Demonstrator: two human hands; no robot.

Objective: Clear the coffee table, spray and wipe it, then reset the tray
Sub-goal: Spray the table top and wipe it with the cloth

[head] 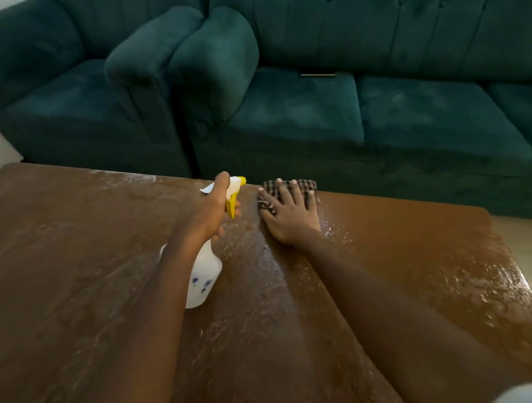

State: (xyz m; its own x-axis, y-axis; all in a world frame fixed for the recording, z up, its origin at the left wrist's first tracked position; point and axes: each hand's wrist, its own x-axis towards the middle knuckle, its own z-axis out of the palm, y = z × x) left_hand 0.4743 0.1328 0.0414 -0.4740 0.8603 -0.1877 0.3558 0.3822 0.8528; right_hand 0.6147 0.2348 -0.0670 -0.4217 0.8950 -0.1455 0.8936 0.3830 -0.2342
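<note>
wiping step: left grip (208, 212) grasps spray bottle (201, 273); right grip (287, 214), released, presses cloth (289, 188) beside it on wet worktop (68, 271); next, sweep across.

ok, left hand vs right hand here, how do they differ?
The left hand is curled round the neck of the spray bottle, while the right hand lies flat with its fingers spread. The left hand holds its bottle tilted, nozzle pointing away; the right hand presses the checked cloth down near the far edge of the table. Shared: both reach forward over the wet tabletop.
</note>
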